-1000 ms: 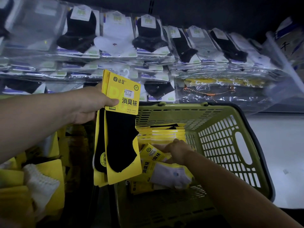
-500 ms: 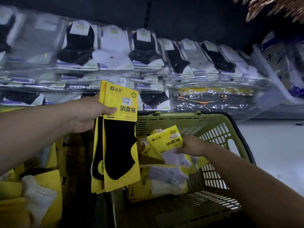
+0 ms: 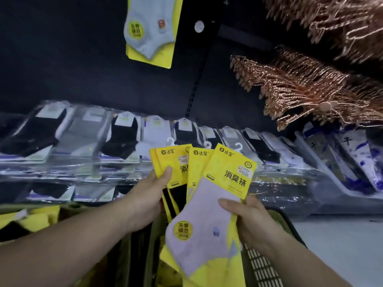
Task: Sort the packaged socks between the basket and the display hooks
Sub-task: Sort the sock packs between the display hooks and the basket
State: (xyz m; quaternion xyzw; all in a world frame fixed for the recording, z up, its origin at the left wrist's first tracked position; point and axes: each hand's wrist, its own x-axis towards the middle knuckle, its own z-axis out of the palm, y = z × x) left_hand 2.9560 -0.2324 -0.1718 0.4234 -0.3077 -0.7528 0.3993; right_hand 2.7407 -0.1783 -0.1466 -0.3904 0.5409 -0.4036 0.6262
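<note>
**stockroom_sam:** Head cam view, biggest thing first: the wall of clear-bagged socks [image 3: 124, 139] runs above and beyond both hands, and the green basket [image 3: 267, 264] sits right under the right wrist. Where's the pack going?

**hookline_jo:** Probably up. One pale pack [image 3: 150, 27] already hangs high above the hands. The left hand [image 3: 145, 200] is clamped on the black-sock packs [image 3: 176, 168], thumb across the yellow card. The right hand [image 3: 247, 220] pinches the lilac-sock pack [image 3: 207, 216] at its edge, fanned just right of the black ones and overlapping them.

**stockroom_sam:** Tips?

**hookline_jo:** I'd slide the right grip toward the card top near the little white hanger [image 3: 239, 147], so it doesn't flop. Keep colours separate.
</note>
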